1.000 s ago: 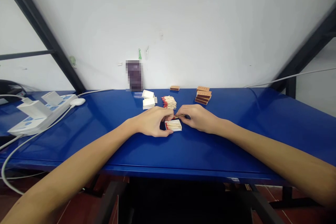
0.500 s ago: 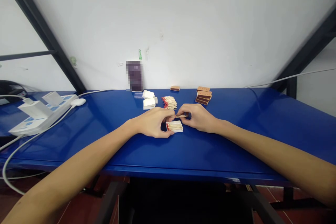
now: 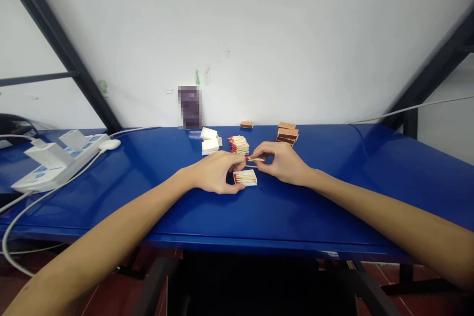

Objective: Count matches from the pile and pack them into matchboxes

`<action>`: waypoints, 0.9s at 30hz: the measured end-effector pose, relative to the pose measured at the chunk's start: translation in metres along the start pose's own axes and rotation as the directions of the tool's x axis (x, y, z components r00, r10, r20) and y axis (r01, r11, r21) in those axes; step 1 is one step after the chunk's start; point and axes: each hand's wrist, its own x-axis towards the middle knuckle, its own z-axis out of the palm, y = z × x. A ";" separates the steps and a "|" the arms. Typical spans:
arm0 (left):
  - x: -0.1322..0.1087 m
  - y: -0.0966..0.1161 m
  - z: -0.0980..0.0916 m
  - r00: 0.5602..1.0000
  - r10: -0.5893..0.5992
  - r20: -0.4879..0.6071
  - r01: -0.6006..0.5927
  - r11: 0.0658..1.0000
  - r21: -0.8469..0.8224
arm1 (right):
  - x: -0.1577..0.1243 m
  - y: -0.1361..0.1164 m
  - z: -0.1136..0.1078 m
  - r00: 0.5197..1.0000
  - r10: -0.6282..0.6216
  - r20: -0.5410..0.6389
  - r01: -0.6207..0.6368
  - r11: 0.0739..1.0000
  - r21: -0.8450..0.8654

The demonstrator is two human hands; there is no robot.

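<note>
A white matchbox tray (image 3: 251, 183), partly filled with red-tipped matches, lies on the blue table. My left hand (image 3: 218, 172) curls around its left end, thumb at the near side and fingers at the far side, gripping it. Just beyond the tray, my right hand (image 3: 279, 162) pinches a few matches (image 3: 255, 159) between thumb and fingertips, their red heads toward my left fingers. A single match (image 3: 251, 166) shows beneath them; I cannot tell whether it is held. Behind the hands lies a pile of loose matches (image 3: 240, 145), heads to the left.
White trays (image 3: 210, 144) are stacked left of the pile. Brown matchbox sleeves (image 3: 288, 133) form a stack at right, and one more sleeve (image 3: 247, 124) lies by the wall. A blurred dark phone-like object (image 3: 190, 107) leans there. A power strip (image 3: 62, 163) with cables occupies the left.
My right hand has risen slightly away from the tray, its matches lifted a little. A separate match now shows below them. My left hand and the tray have hardly moved.
</note>
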 end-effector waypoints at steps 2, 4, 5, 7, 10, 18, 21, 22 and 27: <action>0.000 0.001 -0.001 1.000 -0.029 0.010 0.029 1.000 -0.012 | -0.001 -0.005 -0.003 1.000 0.000 -0.031 0.002 0.999 0.045; 0.000 0.001 -0.001 0.998 -0.059 0.014 0.060 0.998 -0.037 | -0.002 -0.012 -0.007 1.000 -0.015 0.009 0.014 0.996 0.084; 0.000 0.001 -0.002 0.997 -0.070 0.014 0.071 0.996 -0.049 | -0.003 -0.016 -0.008 0.999 -0.029 0.042 0.025 0.995 0.093; 0.000 0.001 -0.002 0.997 -0.078 0.012 0.078 0.994 -0.071 | -0.004 -0.024 -0.010 0.990 -0.075 0.116 0.066 0.995 0.079; 0.000 0.002 -0.001 0.997 -0.072 0.011 0.073 0.993 -0.096 | -0.005 -0.030 -0.008 0.980 -0.119 0.162 0.114 0.993 0.037; 0.002 0.003 0.002 1.000 -0.026 0.000 0.026 0.993 -0.111 | -0.004 -0.027 -0.003 0.963 -0.157 0.219 0.154 0.988 0.034; 0.002 0.002 0.002 1.000 -0.023 0.003 0.023 0.995 -0.096 | -0.004 -0.027 -0.005 0.962 -0.172 0.213 0.160 0.984 0.072; 0.002 0.001 0.002 1.000 -0.023 0.003 0.023 0.996 -0.091 | -0.004 -0.027 -0.006 0.964 -0.170 0.206 0.157 0.984 0.079; 0.002 0.000 0.001 0.999 -0.032 0.010 0.033 0.997 -0.077 | -0.005 -0.023 -0.008 0.978 -0.149 0.148 0.144 0.989 0.044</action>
